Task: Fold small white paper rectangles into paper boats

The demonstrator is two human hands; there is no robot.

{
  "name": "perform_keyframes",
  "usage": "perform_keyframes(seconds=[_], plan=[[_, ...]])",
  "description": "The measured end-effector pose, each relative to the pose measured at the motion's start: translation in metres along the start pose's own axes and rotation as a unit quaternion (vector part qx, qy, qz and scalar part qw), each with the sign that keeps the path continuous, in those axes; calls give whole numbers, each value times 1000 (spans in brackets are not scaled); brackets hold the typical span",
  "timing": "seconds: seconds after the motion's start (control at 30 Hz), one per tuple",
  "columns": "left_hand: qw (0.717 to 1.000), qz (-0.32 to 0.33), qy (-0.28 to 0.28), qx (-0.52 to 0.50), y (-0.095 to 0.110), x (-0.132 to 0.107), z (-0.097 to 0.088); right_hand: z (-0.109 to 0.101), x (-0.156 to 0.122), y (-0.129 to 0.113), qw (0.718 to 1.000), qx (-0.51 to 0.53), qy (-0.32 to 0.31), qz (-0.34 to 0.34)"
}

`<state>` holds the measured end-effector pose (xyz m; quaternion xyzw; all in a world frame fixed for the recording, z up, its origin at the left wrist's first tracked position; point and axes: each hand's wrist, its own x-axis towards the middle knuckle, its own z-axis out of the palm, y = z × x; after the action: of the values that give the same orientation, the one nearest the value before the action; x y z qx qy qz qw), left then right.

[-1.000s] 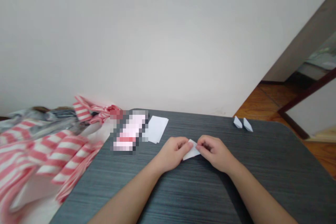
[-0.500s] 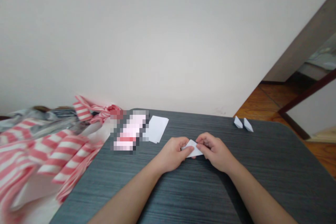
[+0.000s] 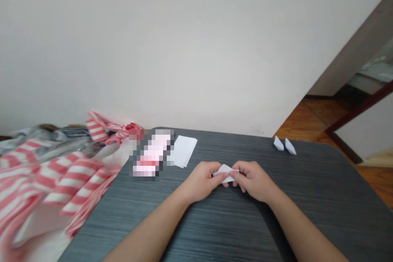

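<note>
A small folded piece of white paper (image 3: pixel 225 173) is pinched between my two hands above the dark grey wood-grain table (image 3: pixel 233 221). My left hand (image 3: pixel 199 181) grips its left end. My right hand (image 3: pixel 253 181) holds its right end, with the fingers covering part of it. Beyond my left hand lies a stack of white paper sheets (image 3: pixel 184 151). Off to the right, two small folded paper shapes (image 3: pixel 284 145) rest near the table's far edge.
A pixelated pink-and-white object (image 3: pixel 152 153) lies beside the paper stack. Red-and-white striped fabric (image 3: pixel 64 176) is heaped past the table's left edge. A white wall stands behind the table, and a wooden floor (image 3: pixel 310 120) shows at the right.
The folded paper has turned flatter between my hands, and my right hand has closed over its right end. The paper stack and the two folded shapes have not moved.
</note>
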<state>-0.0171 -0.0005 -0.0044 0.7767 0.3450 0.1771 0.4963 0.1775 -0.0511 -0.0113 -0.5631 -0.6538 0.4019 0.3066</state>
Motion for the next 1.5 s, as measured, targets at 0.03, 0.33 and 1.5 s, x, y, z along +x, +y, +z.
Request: perform_keyframes(seconds=[0.03, 0.33, 1.5], plan=[[1000, -1, -3, -1, 0, 0, 0, 0, 0, 0, 1000, 0, -1, -2], [1000, -1, 7, -8, -1, -1, 1, 1, -1, 0, 1000, 8, -29, -6], [998, -42, 23, -44, -4, -1, 0, -3, 0, 9, 998, 52, -2, 23]])
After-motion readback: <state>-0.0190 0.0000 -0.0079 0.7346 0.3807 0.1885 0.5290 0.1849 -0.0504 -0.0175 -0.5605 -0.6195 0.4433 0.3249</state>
